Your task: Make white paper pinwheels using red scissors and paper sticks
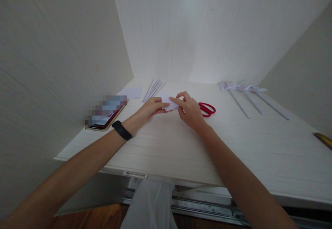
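Observation:
A small folded white paper (168, 101) lies on the white table (197, 146) between both hands. My left hand (152, 108), a black band on its wrist, presses on the paper's left side with its fingers. My right hand (188, 109) pinches the paper's right edge with thumb and forefinger. Red-handled scissors (207, 109) lie just behind my right hand, partly hidden by it.
A phone in a red case (105, 116) lies at the left edge. A white paper sheet (131, 92) and several thin paper sticks (153, 90) lie at the back left. Three paper flowers on stems (246, 95) lie at the back right. Walls close in on three sides.

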The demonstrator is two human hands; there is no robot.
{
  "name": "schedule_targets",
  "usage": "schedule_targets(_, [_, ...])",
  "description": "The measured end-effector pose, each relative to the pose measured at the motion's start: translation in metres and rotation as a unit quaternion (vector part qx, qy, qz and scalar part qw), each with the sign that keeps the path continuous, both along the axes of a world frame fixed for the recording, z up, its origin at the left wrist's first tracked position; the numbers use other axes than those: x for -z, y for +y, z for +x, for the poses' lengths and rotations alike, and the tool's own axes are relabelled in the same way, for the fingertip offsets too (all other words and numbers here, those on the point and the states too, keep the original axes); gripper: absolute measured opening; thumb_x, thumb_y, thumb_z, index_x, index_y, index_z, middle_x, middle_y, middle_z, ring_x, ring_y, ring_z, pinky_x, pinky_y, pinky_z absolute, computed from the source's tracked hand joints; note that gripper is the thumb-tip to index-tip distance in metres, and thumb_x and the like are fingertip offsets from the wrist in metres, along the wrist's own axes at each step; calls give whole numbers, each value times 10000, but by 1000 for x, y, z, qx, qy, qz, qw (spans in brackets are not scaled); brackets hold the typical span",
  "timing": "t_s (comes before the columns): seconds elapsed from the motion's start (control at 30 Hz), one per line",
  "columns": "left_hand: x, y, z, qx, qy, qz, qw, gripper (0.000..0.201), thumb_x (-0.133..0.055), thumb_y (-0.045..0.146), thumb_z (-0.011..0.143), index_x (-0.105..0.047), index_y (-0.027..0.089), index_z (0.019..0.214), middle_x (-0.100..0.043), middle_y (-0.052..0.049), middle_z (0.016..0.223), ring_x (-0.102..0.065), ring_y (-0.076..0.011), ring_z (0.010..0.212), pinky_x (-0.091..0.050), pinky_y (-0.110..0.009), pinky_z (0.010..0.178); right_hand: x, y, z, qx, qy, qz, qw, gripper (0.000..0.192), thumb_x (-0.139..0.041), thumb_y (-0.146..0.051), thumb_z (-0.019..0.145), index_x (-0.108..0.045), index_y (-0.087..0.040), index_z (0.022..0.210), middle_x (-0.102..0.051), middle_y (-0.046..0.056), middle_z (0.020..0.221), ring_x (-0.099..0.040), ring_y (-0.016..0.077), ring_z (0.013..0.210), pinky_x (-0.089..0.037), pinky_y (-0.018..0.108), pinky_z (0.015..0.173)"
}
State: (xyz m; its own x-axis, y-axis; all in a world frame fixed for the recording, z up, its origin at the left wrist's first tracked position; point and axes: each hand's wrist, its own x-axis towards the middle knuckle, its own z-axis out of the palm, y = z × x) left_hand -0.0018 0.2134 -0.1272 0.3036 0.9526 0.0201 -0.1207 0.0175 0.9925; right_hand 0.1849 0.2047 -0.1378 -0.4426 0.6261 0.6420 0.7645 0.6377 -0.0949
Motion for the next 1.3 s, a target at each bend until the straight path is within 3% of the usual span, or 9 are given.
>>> schedule_targets(0.13, [-4,-1,-1,-52,52,19,997,253,-773,184,639,-684,109,864,-702,-46,844,-625,-107,712,-505,-231,688,3,4,-1,-43,112,-56,991,499,-462,-48,729,-633,-155,1186,-623,122,1055,-594,224,930,-473,376,835])
schedule_targets(0.23, [-9,-4,1,-54,81,24,995,243,-743,167,665,-686,100,891,-706,-47,846,-626,-105,707,-491,-219,666,4,8,-2,-72,220,-121,965,422,-470,-121,768,-607,-158,1166,-640,103,1025,-611,202,909,-484,361,853])
schedule_targets(0.37, [-11,-5,5,-21,122,12,992,162,-692,131,711,-691,111,872,-706,-32,792,-628,-104,683,-494,-217,655,6,12,-5,-63,321,-245,913,341,-611,-353,790,-593,-171,1078,-658,77,940,-627,196,862,-494,325,757])
schedule_targets(0.47, [-9,-3,6,1,143,20,990,110,-706,156,722,-697,124,827,-691,-17,735,-610,-97,646,-495,-213,636,6,11,-6,-67,315,-299,898,276,-682,-380,734,-615,-169,898,-667,55,854,-615,176,767,-469,292,684])
schedule_targets(0.6, [-7,-2,4,26,163,32,986,113,-720,226,733,-704,129,790,-693,-24,744,-613,-98,656,-489,-202,619,3,10,-4,-71,295,-301,904,202,-660,-370,749,-616,-173,744,-638,11,706,-553,142,640,-401,265,599])
schedule_targets(0.93, [-10,-3,6,36,184,29,982,162,-692,290,721,-671,134,683,-631,2,636,-556,-83,595,-478,-204,608,8,15,-1,-51,309,-301,901,224,-630,-395,751,-626,-173,720,-632,12,676,-549,145,633,-372,265,585])
schedule_targets(1.2, [-28,-13,4,37,241,65,968,344,-760,264,612,-456,168,482,-466,57,493,-486,-79,516,-446,-220,566,5,14,0,-16,291,-295,910,232,-636,-397,746,-639,-168,710,-617,9,661,-523,141,621,-349,270,587])
schedule_targets(1.3, [-27,-13,3,29,244,61,967,326,-760,243,608,-469,168,483,-487,50,489,-492,-81,506,-438,-216,545,4,13,0,-15,281,-292,914,249,-628,-409,754,-632,-167,695,-594,8,644,-498,138,607,-324,270,572])
